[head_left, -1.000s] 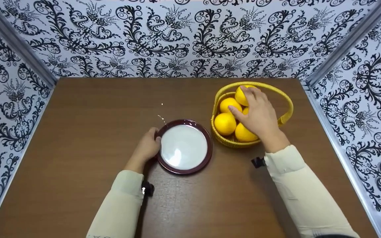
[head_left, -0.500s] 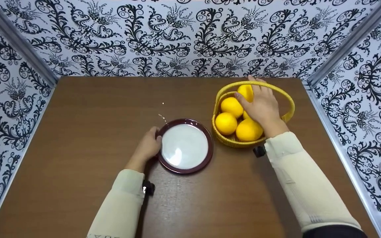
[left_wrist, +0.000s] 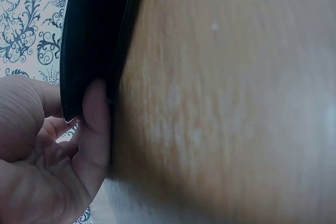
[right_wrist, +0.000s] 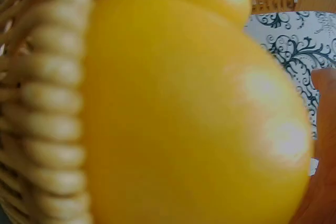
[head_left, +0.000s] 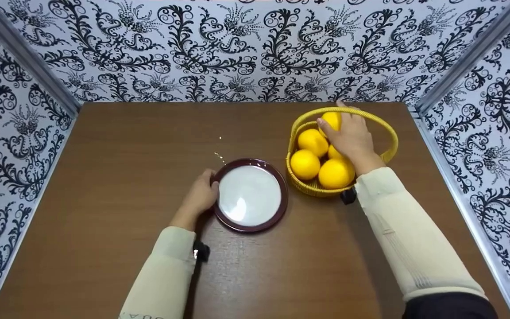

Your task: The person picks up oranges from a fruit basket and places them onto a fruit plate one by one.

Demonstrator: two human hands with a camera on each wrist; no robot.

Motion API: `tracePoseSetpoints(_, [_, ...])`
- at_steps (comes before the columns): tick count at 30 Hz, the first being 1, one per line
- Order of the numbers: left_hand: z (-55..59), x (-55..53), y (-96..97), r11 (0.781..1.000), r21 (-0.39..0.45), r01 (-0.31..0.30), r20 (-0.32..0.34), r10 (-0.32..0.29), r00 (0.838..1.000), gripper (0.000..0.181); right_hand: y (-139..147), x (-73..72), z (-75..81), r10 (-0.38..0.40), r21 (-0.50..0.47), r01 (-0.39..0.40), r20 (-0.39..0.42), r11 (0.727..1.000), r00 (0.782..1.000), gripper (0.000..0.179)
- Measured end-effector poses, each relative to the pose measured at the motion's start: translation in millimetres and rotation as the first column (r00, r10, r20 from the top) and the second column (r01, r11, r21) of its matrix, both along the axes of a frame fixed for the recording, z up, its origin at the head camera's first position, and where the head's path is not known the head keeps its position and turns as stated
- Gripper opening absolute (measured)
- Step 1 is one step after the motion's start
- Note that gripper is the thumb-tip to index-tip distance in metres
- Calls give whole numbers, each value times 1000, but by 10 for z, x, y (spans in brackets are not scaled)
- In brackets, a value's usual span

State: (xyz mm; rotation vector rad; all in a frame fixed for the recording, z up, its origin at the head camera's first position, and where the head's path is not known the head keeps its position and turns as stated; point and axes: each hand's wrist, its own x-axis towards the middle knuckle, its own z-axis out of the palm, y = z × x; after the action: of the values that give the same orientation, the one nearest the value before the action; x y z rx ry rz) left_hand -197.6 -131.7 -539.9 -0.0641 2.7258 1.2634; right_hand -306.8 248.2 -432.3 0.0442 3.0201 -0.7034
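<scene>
In the head view my left hand (head_left: 199,192) pinches the left edge of a round plate (head_left: 249,195), white inside with a dark maroon rim. The left wrist view shows fingers curled under the plate's dark edge (left_wrist: 97,35), close over the tabletop. My right hand (head_left: 351,137) reaches under the arched handle of a yellow wicker basket (head_left: 310,190) and grips the rearmost orange (head_left: 330,119); the thumb lies on its near side, the fingers behind it. Several more oranges (head_left: 336,173) fill the basket. One orange (right_wrist: 194,114) takes up most of the right wrist view.
The brown wooden table (head_left: 126,155) carries the plate left of the basket. Patterned black-and-white walls (head_left: 237,44) enclose its back and sides. The basket's handle (head_left: 394,137) arches above the right wrist.
My right hand has moved back and slightly up in the view, from over the oranges to around the rearmost one, with the thumb now on it. The left hand keeps holding the plate.
</scene>
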Motion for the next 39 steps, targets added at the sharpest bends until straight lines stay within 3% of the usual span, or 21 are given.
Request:
tracePoseSetpoints(19, [18,6,3,1000,17,-4,17,3,1000,25,151,-63,-177,-21,-124,19,-10,992,1000,97])
tracePoseSetpoints(39, [12,-3,9,999,42,0,8,-1,1000,22,169,-59,-154,-76,-292,66,-22,954,997,92])
